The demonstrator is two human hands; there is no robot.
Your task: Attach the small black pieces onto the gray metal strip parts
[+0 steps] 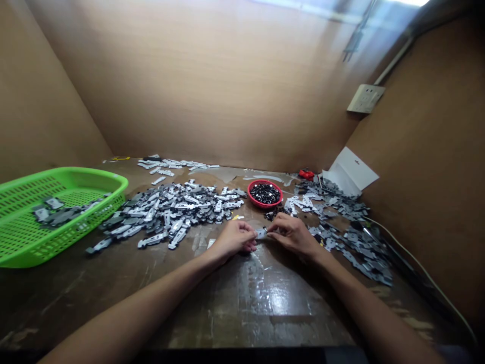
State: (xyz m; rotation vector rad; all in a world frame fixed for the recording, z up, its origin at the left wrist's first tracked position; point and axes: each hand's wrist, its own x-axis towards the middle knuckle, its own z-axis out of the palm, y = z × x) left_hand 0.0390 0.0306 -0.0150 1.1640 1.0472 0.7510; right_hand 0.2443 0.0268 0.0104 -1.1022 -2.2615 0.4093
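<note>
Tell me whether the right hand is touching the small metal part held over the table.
Touching. The head view shows the right hand with its fingertips pressed against the end of the small metal part.

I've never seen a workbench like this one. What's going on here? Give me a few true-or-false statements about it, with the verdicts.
1. The left hand and right hand hold a small metal part between them. True.
2. The green plastic basket is holding nothing. False: grey metal parts lie in it.
3. The small red basket contains black pieces. True.
4. The wall socket is on the left wall. False: it is on the right wall.
5. A heap of metal parts lies between the green plastic basket and the small red basket. True.
</note>
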